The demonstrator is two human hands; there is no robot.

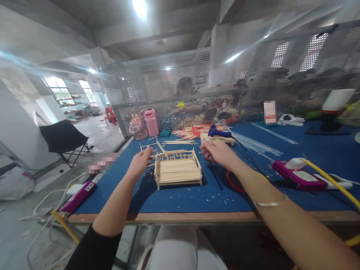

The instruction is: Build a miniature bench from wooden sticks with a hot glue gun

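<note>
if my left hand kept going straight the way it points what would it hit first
Probably the slanting pale stick beyond your left hand, near the back of the small bench; the hand's height is unclear, so it might pass over.

Two hands (141, 161) (216, 152) at centre; two purple power strips (77, 198) (294, 180), lower left and lower right; one black chair (64, 137), left.

The left forearm (116, 204) and right forearm (255, 183) reach forward, angled toward each other. The left hand (142, 160) is loosely bent at the fingers; the right hand (218, 150), held apart from it, shows its back uppermost, with fingers curled inward.
</note>
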